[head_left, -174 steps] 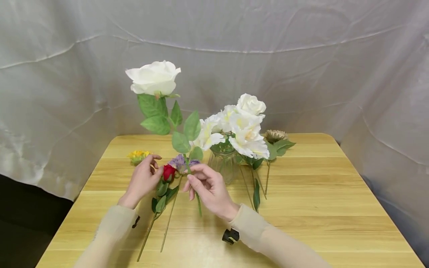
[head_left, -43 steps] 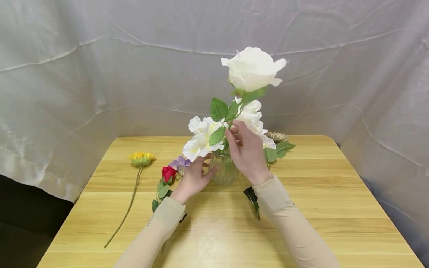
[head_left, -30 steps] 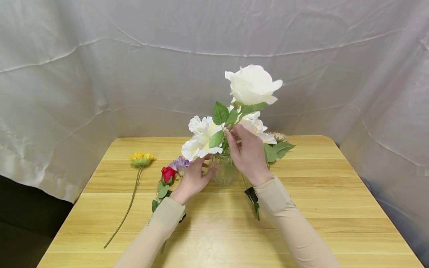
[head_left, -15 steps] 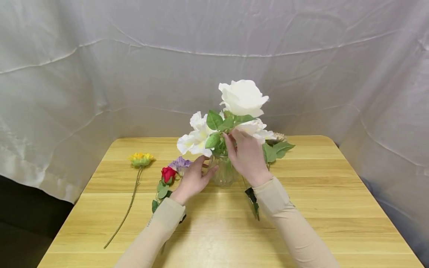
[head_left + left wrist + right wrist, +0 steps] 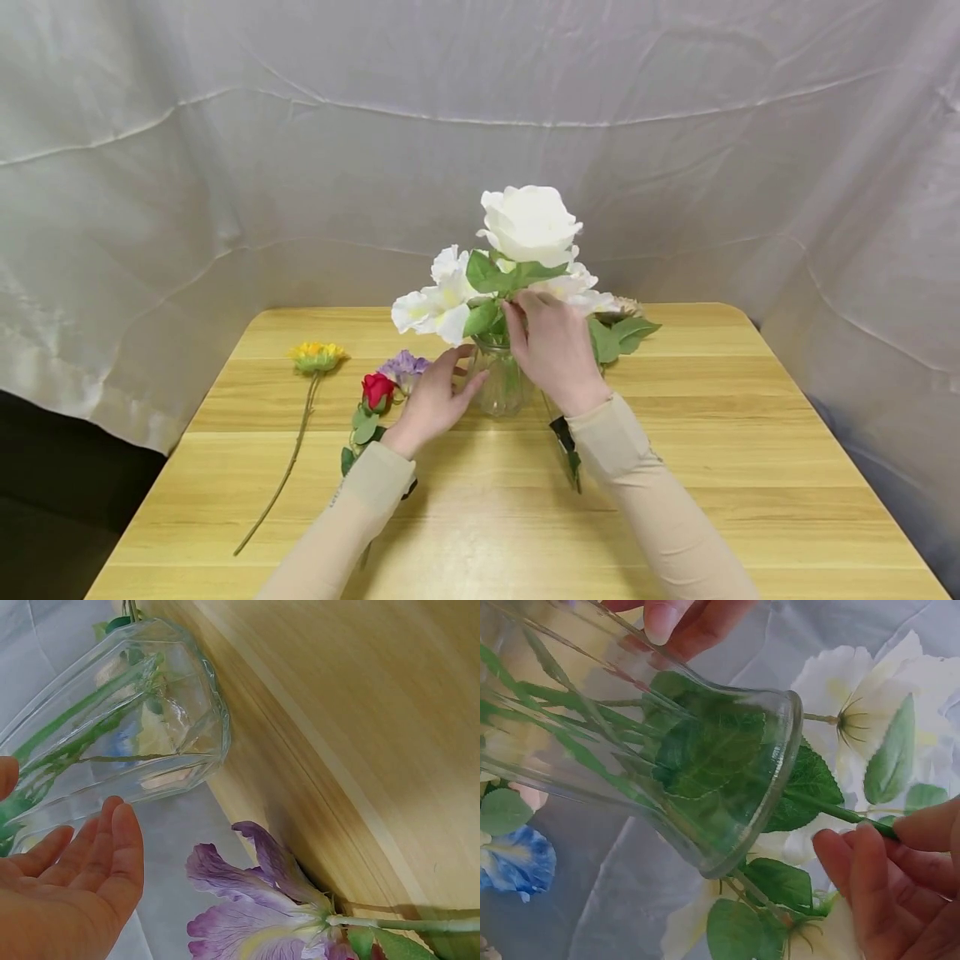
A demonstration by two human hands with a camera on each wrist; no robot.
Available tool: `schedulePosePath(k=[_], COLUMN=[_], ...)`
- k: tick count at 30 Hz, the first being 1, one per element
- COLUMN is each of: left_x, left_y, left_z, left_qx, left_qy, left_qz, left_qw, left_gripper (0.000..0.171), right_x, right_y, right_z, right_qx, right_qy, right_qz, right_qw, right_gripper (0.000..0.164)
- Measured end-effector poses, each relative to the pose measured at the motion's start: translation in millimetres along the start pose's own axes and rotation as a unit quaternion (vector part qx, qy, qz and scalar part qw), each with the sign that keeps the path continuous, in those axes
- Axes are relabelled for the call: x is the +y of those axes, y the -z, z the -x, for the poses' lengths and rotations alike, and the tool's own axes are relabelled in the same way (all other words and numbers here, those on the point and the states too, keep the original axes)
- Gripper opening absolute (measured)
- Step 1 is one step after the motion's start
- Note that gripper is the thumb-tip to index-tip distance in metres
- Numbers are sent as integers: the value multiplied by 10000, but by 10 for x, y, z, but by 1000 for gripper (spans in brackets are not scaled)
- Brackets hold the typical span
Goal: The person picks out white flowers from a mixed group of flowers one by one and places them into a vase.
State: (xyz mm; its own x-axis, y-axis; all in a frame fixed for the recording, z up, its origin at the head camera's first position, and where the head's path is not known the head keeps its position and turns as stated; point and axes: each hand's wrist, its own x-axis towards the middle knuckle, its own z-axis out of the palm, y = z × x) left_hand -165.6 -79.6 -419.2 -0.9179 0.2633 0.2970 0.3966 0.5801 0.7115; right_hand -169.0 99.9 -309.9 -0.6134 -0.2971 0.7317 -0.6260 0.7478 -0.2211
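My right hand (image 5: 555, 348) pinches the green stem (image 5: 829, 808) of a large white rose (image 5: 529, 223) between thumb and fingers, just above the rim of a clear glass vase (image 5: 501, 385). That stem runs through the vase mouth in the right wrist view. Against the vase's left side rests my left hand (image 5: 435, 402), its thumb to the front and its fingers relaxed, gripping nothing firmly. White ruffled flowers (image 5: 433, 310) fill the vase, with several stems visible through the glass. A purple iris (image 5: 262, 911) lies close to the left hand.
On the table's left lie a yellow sunflower (image 5: 317, 357) and a red rose (image 5: 377, 390). A beige flower with green leaves (image 5: 632, 331) lies right of the vase, partly hidden. Grey cloth (image 5: 480, 67) hangs behind the wooden table (image 5: 720, 467).
The right hand brought the white rose from the left to above the vase and lowered it, its bloom sinking and shifting slightly left. The left hand moved from beside the sunflower to the vase.
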Motion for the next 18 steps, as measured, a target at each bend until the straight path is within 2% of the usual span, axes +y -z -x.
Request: schedulePosePath(k=[6,11,14,18], left_x=[-1,9,13,16], left_y=[1,3,6,11], left_z=[1,0,1,8], left_qx=[20,3,-47,-101], left_qy=[-9,11,145,271], left_qz=[-35,-49,-59,-54], left_qw=[10000,10000,9999,9996], left_gripper=[48,49,51,52], right_x=[17,47,70,91], right_y=[-39,-85,-118,-158], right_z=[23,48,65,97], right_qx=[-563,-913,-991,-886], right_qy=[-226,-218,-192,-286], right_qz=[143,153,162,3], right_qw=[9981,9955,9948,9957], right_gripper=[25,26,26,25])
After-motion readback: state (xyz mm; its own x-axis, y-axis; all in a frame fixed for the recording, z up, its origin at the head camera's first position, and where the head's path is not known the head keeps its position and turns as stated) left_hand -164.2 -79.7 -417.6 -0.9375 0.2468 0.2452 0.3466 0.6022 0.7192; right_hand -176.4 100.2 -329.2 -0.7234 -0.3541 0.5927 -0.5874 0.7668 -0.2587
